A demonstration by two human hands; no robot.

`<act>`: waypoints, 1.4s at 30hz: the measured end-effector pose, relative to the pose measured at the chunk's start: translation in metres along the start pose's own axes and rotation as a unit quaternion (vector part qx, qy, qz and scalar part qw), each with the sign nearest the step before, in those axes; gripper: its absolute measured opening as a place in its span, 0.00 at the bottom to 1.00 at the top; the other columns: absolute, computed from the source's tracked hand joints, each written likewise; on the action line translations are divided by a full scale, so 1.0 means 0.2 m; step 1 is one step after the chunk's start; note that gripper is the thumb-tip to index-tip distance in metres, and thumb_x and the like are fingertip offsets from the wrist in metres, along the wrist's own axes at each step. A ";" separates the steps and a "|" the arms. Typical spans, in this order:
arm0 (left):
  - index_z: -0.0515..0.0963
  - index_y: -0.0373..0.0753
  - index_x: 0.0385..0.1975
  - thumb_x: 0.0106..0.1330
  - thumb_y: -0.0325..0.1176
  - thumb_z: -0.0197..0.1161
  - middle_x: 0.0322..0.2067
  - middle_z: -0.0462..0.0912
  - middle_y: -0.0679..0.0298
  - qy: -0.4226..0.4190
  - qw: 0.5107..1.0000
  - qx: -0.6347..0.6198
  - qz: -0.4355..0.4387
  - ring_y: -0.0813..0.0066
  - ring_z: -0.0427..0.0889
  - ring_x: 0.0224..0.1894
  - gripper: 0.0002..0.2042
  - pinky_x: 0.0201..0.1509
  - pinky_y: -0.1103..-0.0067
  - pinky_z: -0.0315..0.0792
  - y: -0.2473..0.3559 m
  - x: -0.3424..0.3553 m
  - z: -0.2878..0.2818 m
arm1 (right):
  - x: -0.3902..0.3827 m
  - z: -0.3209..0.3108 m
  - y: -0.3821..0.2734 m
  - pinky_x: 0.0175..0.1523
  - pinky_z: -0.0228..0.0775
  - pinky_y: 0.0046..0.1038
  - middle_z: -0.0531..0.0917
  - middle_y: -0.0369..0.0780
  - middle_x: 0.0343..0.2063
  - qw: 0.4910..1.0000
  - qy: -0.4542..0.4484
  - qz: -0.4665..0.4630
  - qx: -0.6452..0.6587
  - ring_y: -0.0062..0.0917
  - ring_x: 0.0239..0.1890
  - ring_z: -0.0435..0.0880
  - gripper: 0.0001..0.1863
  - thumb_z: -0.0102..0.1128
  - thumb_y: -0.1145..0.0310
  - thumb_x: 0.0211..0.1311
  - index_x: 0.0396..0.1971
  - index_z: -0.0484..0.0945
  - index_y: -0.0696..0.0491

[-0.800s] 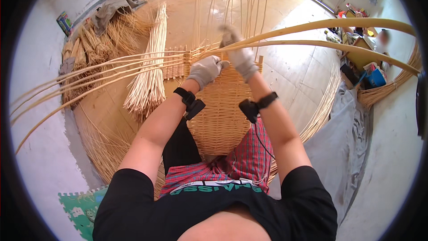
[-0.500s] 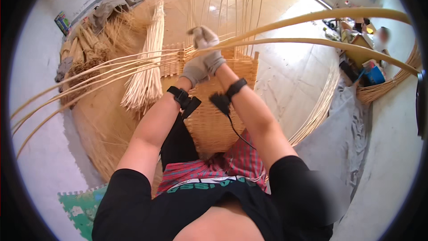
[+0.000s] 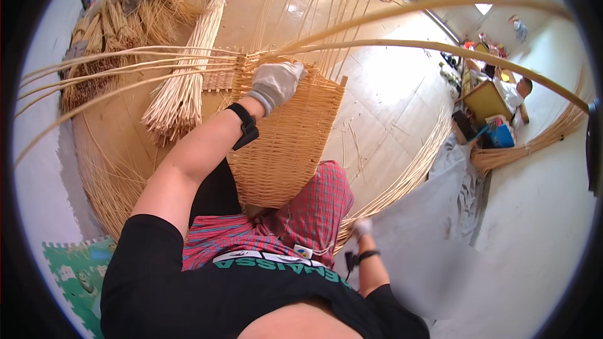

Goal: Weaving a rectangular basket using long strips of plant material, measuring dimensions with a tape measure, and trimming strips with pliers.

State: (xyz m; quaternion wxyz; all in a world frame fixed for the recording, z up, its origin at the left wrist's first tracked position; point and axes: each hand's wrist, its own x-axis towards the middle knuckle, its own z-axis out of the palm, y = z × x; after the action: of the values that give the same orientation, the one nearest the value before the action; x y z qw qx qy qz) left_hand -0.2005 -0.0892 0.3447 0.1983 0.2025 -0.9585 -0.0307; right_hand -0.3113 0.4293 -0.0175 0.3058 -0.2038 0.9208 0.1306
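A half-woven wicker basket (image 3: 286,141), tan and tightly plaited, with long bare stakes arcing out from its top edge, rests against the person's lap above the wooden floor (image 3: 383,107). The gloved left hand (image 3: 275,83) lies on the basket's upper rim, fingers curled over the weave, arm stretched forward. The gloved right hand (image 3: 362,228) hangs low beside the hip, near loose canes; whether it grips any cannot be told.
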 end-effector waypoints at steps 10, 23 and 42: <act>0.73 0.43 0.61 0.75 0.45 0.55 0.46 0.85 0.52 -0.103 0.993 0.027 -0.060 0.54 0.89 0.40 0.20 0.39 0.61 0.81 0.08 -0.03 -0.13 | -0.22 -1.33 -0.64 0.60 0.71 0.29 0.82 0.43 0.53 0.639 0.355 -0.307 0.609 0.27 0.54 0.79 0.20 0.58 0.63 0.74 0.58 0.77 0.60; 0.69 0.56 0.68 0.68 0.34 0.59 0.71 0.62 0.43 -0.104 0.989 -0.050 -0.095 0.44 0.84 0.50 0.27 0.54 0.61 0.79 0.09 -0.18 0.00 | 0.03 -1.99 -1.48 0.50 0.74 0.27 0.82 0.36 0.36 0.703 0.391 -0.301 0.513 0.23 0.40 0.80 0.18 0.73 0.67 0.59 0.43 0.76 0.58; 0.81 0.34 0.34 0.63 0.49 0.69 0.30 0.85 0.51 0.184 0.924 -0.227 -0.248 0.59 0.85 0.33 0.20 0.38 0.67 0.77 -0.64 -0.27 0.28 | -1.51 -2.29 -2.33 0.34 0.79 0.34 0.85 0.39 0.26 0.586 0.499 -0.584 0.257 0.36 0.29 0.87 0.03 0.61 0.66 0.68 0.34 0.79 0.47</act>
State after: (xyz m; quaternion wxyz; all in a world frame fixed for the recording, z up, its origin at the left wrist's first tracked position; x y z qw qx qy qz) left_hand -0.1284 -0.1853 0.2562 0.3976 0.3854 -0.7918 -0.2577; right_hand -0.1119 -0.0601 0.4715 -0.1513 -0.6437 0.6072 -0.4405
